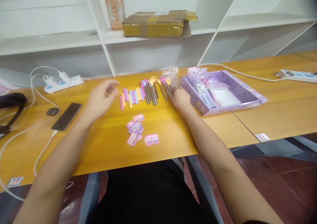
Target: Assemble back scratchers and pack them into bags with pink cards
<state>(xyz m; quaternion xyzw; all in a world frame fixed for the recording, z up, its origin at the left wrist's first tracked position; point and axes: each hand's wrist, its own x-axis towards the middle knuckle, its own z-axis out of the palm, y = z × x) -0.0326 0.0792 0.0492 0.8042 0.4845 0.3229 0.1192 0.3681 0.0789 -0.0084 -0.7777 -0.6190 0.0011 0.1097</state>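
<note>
My left hand (pixel 102 97) hovers over the table just left of the short coloured sticks, slightly blurred, its fingers bent and apart with nothing seen in them. Those sticks (pixel 130 98), pink, purple, yellow and blue, lie side by side in a row. Beside them are several small back scratchers (pixel 151 91) with metal rods and hand-shaped heads in yellow, pink, blue and purple. My right hand (pixel 180 98) has its fingers closed at the lower end of the rightmost back scratchers (pixel 167 85); its fingertips are partly hidden. Small pink and purple cards (pixel 136 128) lie in front, nearer me.
At right stands an open purple box (pixel 247 102) with bagged back scratchers (pixel 205 90) inside. A clear plastic bag (pixel 170 73) lies behind my right hand. A phone (pixel 67 116), cables and a power strip (pixel 63 83) occupy the left. Shelves hold a taped carton (pixel 153 24).
</note>
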